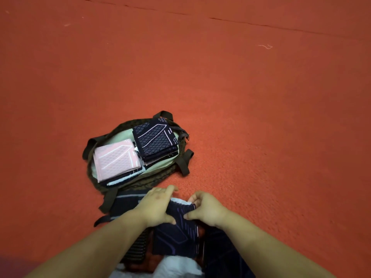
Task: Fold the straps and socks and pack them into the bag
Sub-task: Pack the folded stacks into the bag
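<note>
An open brown bag [160, 175] lies on the red floor, its pale lining showing. Inside it sit a folded pink sock [115, 158] on top of a stack at the left and a stack of folded navy patterned socks [155, 137] at the right. Just in front of the bag, both hands work on a navy sock with purple lines [176, 233]. My left hand [155, 205] presses on its upper left part, thumb at the fabric. My right hand [206, 207] pinches the sock's top edge by the white cuff. More dark pieces lie under and beside it.
Red carpet [261, 117] stretches all around the bag. The bag's dark straps [184, 161] splay out on the floor. A striped dark piece [138, 249] and white fabric [176, 265] lie near my forearms at the bottom edge.
</note>
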